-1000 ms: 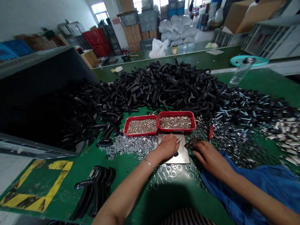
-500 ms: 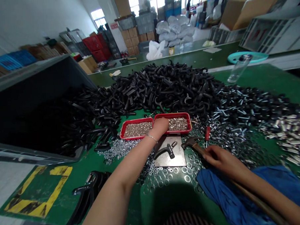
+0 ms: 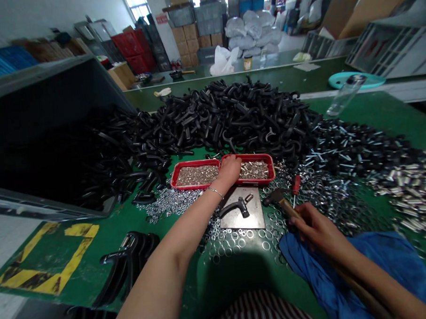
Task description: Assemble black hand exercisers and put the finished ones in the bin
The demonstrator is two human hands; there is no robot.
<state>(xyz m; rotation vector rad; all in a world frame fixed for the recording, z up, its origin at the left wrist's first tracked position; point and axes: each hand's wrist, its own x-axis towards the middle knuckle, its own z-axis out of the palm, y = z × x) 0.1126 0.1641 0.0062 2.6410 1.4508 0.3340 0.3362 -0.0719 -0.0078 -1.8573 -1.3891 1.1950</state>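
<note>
My left hand (image 3: 229, 169) reaches into the right red tray (image 3: 265, 156) of small metal pins, its fingers curled down among them; what they pinch is hidden. My right hand (image 3: 313, 225) is closed round the wooden handle of a hammer (image 3: 276, 197), whose head rests on the table just right of a steel plate (image 3: 252, 217). On that plate lies one black curved handle part (image 3: 234, 208) with a metal stud. The left red tray (image 3: 196, 175) holds finer metal pieces.
A big heap of black curved handles (image 3: 232, 116) fills the table behind the trays. Loose washers (image 3: 172, 203) and black-and-silver bolts (image 3: 357, 148) lie scattered around. A red screwdriver (image 3: 296, 186), blue cloth (image 3: 362, 261), dark bin (image 3: 49, 133) at left and several finished handles (image 3: 129, 262) lie close by.
My left hand left the steel plate and went up into the right red tray. My right hand drew the hammer back toward me, uncovering the black part on the plate.
</note>
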